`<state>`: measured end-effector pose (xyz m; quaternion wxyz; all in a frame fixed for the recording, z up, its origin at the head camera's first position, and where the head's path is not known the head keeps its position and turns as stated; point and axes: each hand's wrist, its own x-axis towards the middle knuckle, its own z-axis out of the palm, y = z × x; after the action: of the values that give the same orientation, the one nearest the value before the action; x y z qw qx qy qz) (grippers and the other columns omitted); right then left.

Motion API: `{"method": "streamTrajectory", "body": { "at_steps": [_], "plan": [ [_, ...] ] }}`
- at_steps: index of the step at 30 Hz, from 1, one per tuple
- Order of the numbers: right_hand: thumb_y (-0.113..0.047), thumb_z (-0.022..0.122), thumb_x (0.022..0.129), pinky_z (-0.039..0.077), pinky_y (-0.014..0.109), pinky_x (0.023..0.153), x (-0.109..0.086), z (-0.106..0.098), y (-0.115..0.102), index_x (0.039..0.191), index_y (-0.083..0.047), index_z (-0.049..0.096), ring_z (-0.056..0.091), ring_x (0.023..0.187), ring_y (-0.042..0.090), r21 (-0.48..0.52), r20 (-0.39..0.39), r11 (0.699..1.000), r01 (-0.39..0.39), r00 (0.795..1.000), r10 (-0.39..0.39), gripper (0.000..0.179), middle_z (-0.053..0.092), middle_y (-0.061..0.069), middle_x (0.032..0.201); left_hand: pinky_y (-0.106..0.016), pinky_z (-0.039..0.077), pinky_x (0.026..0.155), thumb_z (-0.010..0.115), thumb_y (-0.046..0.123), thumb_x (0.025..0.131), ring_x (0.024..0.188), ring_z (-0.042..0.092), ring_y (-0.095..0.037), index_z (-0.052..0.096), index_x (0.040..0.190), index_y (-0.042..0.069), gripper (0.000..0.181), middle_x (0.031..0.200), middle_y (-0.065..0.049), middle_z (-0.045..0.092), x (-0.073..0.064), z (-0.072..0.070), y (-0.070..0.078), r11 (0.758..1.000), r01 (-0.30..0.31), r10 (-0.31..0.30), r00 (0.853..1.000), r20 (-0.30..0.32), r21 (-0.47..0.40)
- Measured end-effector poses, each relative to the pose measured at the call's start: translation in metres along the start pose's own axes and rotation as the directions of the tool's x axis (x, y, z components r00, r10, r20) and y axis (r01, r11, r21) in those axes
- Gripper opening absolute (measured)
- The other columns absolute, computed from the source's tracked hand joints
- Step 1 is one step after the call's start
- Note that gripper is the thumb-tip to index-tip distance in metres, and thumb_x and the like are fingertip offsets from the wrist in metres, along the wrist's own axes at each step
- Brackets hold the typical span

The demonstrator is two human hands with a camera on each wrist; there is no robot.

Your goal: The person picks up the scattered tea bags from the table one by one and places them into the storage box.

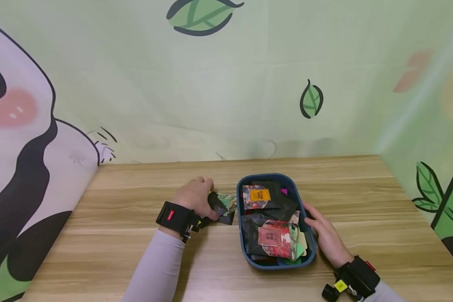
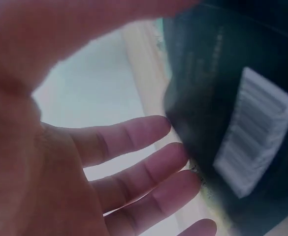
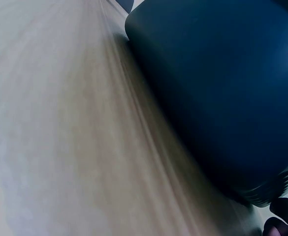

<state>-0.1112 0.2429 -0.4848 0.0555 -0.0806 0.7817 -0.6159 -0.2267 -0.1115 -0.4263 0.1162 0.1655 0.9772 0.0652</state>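
My left hand (image 1: 197,197) pinches a small black packet (image 1: 217,203) between thumb and fingers, left of a blue bin (image 1: 312,247). A white barcode label (image 2: 256,132) shows on the dark packet in the left wrist view. Beneath or just behind it, a green-patterned packet (image 1: 227,201) lies on the table beside the bin. My right hand (image 1: 326,235) touches the bin's right side with fairly straight fingers; its lower fingers are partly hidden. Inside the bin lie several packets, among them one with an orange label (image 1: 260,195) and one with a red label (image 1: 269,236).
The wooden table (image 1: 109,235) reaches back to a pale green wall cloth (image 1: 226,92) printed with leaves. A printed panda (image 1: 19,138) covers the left side. Green and cream pieces (image 1: 300,247) stick up at the bin's near right corner.
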Motion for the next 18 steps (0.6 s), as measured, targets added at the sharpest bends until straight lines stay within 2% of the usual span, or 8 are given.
{"method": "streamTrajectory", "body": {
  "at_steps": [3, 6, 8, 9, 11, 15, 18],
  "plan": [
    [-0.033, 0.032, 0.107, 0.012, 0.057, 0.116, 0.001, 0.000, 0.000, 0.159, -0.003, 0.026, 0.016, 0.149, 0.032, -0.002, 0.001, 1.000, 0.004, 1.000, -0.004, 0.060, 0.025, 0.017, 0.162, -0.038, 0.047, 0.080, 0.088, 0.052, 0.055, 0.098, 0.052, -0.021, 0.059, 0.124, 0.015, 0.083, 0.114, -0.005, 0.057, 0.001, 0.003, 0.001, 1.000, 0.014, -0.014, 1.000, 0.000, 0.015],
    [-0.033, 0.032, 0.107, 0.018, 0.036, 0.117, 0.002, -0.001, 0.000, 0.159, -0.004, 0.026, 0.017, 0.149, 0.031, 0.000, 0.004, 1.000, 0.003, 1.000, -0.003, 0.060, 0.025, 0.016, 0.163, -0.038, 0.048, 0.080, 0.088, 0.053, 0.053, 0.098, 0.052, -0.021, 0.059, 0.124, 0.015, 0.085, 0.113, -0.004, 0.057, 0.001, 0.005, 0.003, 0.999, 0.024, -0.024, 1.000, -0.009, 0.039],
    [-0.033, 0.032, 0.107, 0.022, 0.023, 0.112, 0.002, -0.001, 0.000, 0.159, -0.004, 0.026, 0.017, 0.149, 0.030, 0.008, 0.009, 1.000, -0.004, 1.000, 0.004, 0.060, 0.025, 0.015, 0.163, -0.039, 0.048, 0.081, 0.089, 0.055, 0.050, 0.099, 0.052, -0.022, 0.059, 0.125, 0.014, 0.090, 0.114, -0.005, 0.057, 0.001, 0.004, 0.005, 0.998, 0.029, -0.029, 1.000, -0.009, 0.053],
    [-0.034, 0.032, 0.107, 0.022, 0.021, 0.111, 0.002, -0.001, 0.000, 0.159, -0.005, 0.026, 0.017, 0.149, 0.029, 0.011, 0.011, 1.000, -0.009, 1.000, 0.009, 0.060, 0.024, 0.015, 0.163, -0.040, 0.048, 0.082, 0.089, 0.057, 0.049, 0.100, 0.052, -0.022, 0.058, 0.126, 0.013, 0.094, 0.115, -0.006, 0.057, 0.000, 0.004, 0.006, 0.998, 0.030, -0.030, 1.000, -0.006, 0.062],
    [-0.034, 0.033, 0.106, 0.021, 0.025, 0.113, 0.002, -0.001, 0.000, 0.159, -0.004, 0.026, 0.017, 0.149, 0.030, 0.016, 0.013, 1.000, -0.014, 1.000, 0.013, 0.061, 0.024, 0.016, 0.163, -0.041, 0.048, 0.083, 0.088, 0.061, 0.047, 0.102, 0.052, -0.024, 0.056, 0.128, 0.011, 0.101, 0.117, -0.008, 0.057, -0.001, 0.004, 0.008, 0.996, 0.033, -0.033, 0.999, 0.001, 0.078],
    [-0.033, 0.033, 0.107, 0.013, 0.053, 0.116, 0.001, 0.000, 0.000, 0.159, -0.003, 0.026, 0.016, 0.149, 0.031, 0.016, 0.012, 1.000, -0.009, 1.000, 0.008, 0.061, 0.024, 0.017, 0.163, -0.042, 0.049, 0.085, 0.088, 0.061, 0.047, 0.104, 0.053, -0.026, 0.055, 0.131, 0.008, 0.104, 0.119, -0.010, 0.057, -0.002, 0.003, 0.013, 0.995, 0.034, -0.035, 0.999, 0.010, 0.094],
    [-0.032, 0.033, 0.107, 0.011, 0.059, 0.115, 0.001, 0.000, 0.000, 0.158, -0.002, 0.026, 0.016, 0.149, 0.032, 0.019, 0.010, 1.000, -0.001, 1.000, 0.000, 0.060, 0.024, 0.018, 0.162, -0.042, 0.048, 0.086, 0.088, 0.056, 0.051, 0.105, 0.053, -0.026, 0.055, 0.131, 0.009, 0.098, 0.120, -0.010, 0.057, -0.001, 0.004, 0.014, 0.994, 0.036, -0.038, 0.999, 0.014, 0.100]
  ]
}}
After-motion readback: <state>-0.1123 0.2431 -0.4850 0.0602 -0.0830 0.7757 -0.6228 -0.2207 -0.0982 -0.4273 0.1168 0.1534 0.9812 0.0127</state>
